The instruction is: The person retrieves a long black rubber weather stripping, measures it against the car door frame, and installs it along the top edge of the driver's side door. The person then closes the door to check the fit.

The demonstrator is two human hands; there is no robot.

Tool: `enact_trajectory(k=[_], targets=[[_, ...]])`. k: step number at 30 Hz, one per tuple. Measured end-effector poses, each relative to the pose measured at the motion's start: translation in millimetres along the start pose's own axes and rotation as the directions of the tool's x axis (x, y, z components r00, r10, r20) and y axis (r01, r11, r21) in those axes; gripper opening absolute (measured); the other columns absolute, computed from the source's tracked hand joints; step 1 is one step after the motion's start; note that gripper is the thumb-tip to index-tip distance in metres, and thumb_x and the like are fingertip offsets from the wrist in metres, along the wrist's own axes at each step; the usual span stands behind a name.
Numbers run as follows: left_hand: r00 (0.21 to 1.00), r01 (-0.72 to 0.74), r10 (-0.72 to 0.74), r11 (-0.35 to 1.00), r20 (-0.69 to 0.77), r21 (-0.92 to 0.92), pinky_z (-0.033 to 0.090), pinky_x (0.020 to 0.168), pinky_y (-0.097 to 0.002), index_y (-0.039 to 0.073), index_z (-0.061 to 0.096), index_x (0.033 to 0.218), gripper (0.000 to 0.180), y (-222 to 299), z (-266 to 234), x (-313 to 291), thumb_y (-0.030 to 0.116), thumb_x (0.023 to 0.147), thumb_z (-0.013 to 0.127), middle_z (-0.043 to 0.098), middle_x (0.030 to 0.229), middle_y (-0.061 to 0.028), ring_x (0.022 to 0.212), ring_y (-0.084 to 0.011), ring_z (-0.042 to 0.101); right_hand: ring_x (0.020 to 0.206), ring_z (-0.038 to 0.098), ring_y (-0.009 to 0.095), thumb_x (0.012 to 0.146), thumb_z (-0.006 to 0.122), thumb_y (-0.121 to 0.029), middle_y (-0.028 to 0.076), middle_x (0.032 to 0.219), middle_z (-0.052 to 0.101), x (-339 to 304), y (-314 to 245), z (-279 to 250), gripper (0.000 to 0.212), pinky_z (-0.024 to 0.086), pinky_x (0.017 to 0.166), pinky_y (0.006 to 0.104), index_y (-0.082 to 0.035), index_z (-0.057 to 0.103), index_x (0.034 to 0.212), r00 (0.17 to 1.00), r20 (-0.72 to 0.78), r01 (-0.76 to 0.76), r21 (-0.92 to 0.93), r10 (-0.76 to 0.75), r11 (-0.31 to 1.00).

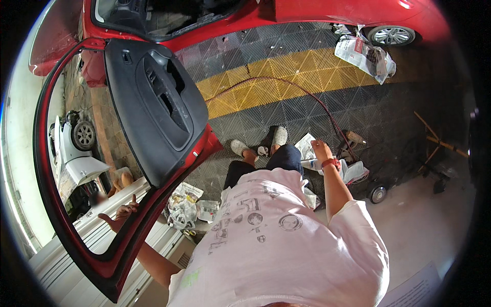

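A red car door [197,153] with a black inner panel [153,102] stands swung out at my left, its window frame without visible glass. My left hand [121,215] shows through that window opening, thumb and forefinger spread and the other fingers partly curled; the forearm passes behind the door's lower frame. Whether the hand touches the frame, I cannot tell. My right hand [321,150], with a red watch [331,163] at the wrist, hangs low at my right side. Its fingers are loosely extended, with nothing visible in them. Newspaper [306,147] lies on the floor below it.
The red car body [327,11] spans the far side. A dark red hose [317,100] crosses the grey and yellow floor tiles [276,97]. Plastic-wrapped newspaper [365,56] lies by the wheel [392,35]. Bagged scraps [184,204] sit near my left leg. Another person [121,179] is partly visible beyond the door.
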State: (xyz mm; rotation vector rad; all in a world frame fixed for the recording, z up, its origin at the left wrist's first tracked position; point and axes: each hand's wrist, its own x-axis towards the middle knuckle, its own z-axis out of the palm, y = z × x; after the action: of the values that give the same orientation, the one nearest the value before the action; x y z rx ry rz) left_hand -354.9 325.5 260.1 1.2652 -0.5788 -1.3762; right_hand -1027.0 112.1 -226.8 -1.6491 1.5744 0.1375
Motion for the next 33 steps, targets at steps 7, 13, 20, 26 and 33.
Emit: enact_trajectory(k=[7, 13, 20, 26, 33], targets=[[0.988, -0.071, 0.044, 0.98, -0.148, -0.184, 0.004, 0.136, -0.0559, -0.008, 0.075, 0.118, 0.117, -15, -2, 1, 0.097, 0.091, 0.032, 0.076, 0.091, -0.0231, 0.103, -0.0352, 0.074, 0.12, 0.07, 0.044, 0.105, 0.055, -0.058, 0.026, 0.123, 0.075, -28, 18, 45, 0.059, 0.054, 0.102, 0.0516, -0.007, 0.078, 0.124, 0.952, 0.107, -0.302, 0.201, 0.285, 0.932], [0.775, -0.239, 0.055, 0.948, -0.629, -0.211, 0.045, 0.117, -0.048, 0.011, 0.067, 0.146, 0.065, -153, -85, -76, 0.061, 0.104, 0.059, 0.069, 0.144, -0.0186, 0.133, -0.0301, 0.065, 0.114, 0.07, 0.05, 0.106, 0.054, -0.05, 0.029, 0.117, 0.074, -29, 25, 78, 0.05, 0.056, 0.095, 0.0579, -0.007, 0.078, 0.118, 0.907, 0.255, -0.363, 0.07, 0.335, 0.929], [0.575, 0.686, -0.707, 0.691, -0.411, -0.23, 0.057, 0.097, -0.0357, 0.011, 0.069, 0.139, 0.045, -367, -34, -50, 0.042, 0.107, 0.06, 0.073, 0.136, -0.0115, 0.123, -0.0223, 0.07, 0.11, 0.072, 0.048, 0.108, 0.054, -0.05, 0.025, 0.116, 0.076, 34, 20, 46, 0.047, 0.057, 0.09, 0.0582, -0.013, 0.076, 0.126, 0.94, 0.125, -0.331, 0.105, 0.318, 0.938], [0.431, 0.868, -0.818, 0.491, -0.381, -0.075, 0.053, 0.104, -0.039, 0.011, 0.062, 0.147, 0.051, -371, 11, 98, 0.044, 0.108, 0.057, 0.07, 0.141, -0.0128, 0.125, -0.0232, 0.068, 0.116, 0.07, 0.047, 0.109, 0.052, -0.05, 0.024, 0.123, 0.075, 174, -45, -35, 0.049, 0.055, 0.097, 0.0561, -0.011, 0.075, 0.126, 0.935, 0.152, -0.322, -0.022, 0.322, 0.946], [0.494, 0.821, -0.778, 0.564, -0.388, -0.085, 0.048, 0.111, -0.0429, 0.01, 0.055, 0.157, 0.06, -308, 36, 258, 0.046, 0.109, 0.053, 0.065, 0.146, -0.0143, 0.128, -0.0243, 0.065, 0.113, 0.073, 0.04, 0.108, 0.058, -0.046, 0.021, 0.114, 0.077, 324, -195, -155, 0.044, 0.057, 0.095, 0.0483, -0.01, 0.074, 0.127, 0.994, 0.016, -0.105, 0.228, 0.104, 0.968]])
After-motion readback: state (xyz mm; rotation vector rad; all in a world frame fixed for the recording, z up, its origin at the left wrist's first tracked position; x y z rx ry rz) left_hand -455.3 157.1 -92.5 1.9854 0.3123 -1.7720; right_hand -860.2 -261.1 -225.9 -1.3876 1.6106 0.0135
